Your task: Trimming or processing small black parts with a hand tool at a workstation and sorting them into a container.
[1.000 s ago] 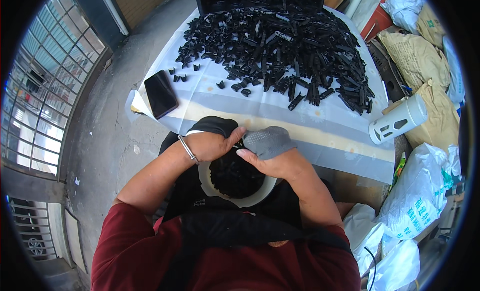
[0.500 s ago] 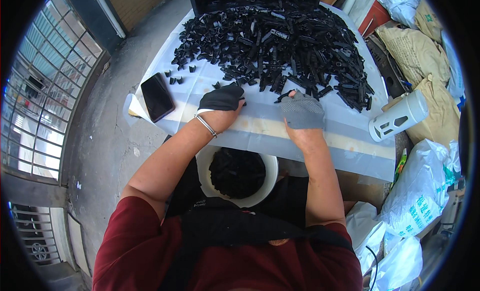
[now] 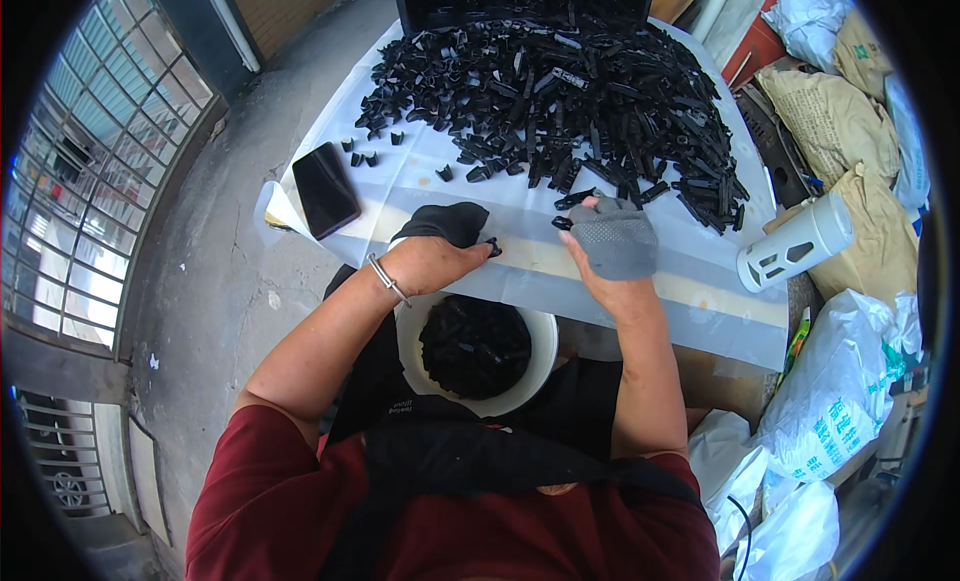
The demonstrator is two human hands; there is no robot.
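My left hand (image 3: 440,249), in a black fingerless glove, is over the near edge of the covered table (image 3: 400,186). Its thumb and fingers pinch a small black plastic piece (image 3: 493,248). A little to the right, my right hand (image 3: 610,239) wears a grey dotted fingerless glove. Its fingers are closed on another black plastic piece (image 3: 562,223), whose end pokes out on the left. Beyond both hands spreads a large heap of black plastic parts (image 3: 560,91), short curved ones on the left and longer strips on the right. Below the table edge, between my legs, a white bucket (image 3: 547,356) contains black pieces.
A dark phone (image 3: 325,191) lies at the table's left corner. On the right edge rests a white cylindrical holder (image 3: 797,243) with cut-out slots. Sacks (image 3: 825,111) and white plastic bags (image 3: 830,391) crowd the right side. A black box (image 3: 525,3) stands behind the heap.
My left hand has drawn back toward me, and a small piece now shows at its fingertips. My right hand has shifted slightly nearer, with a piece end now visible.
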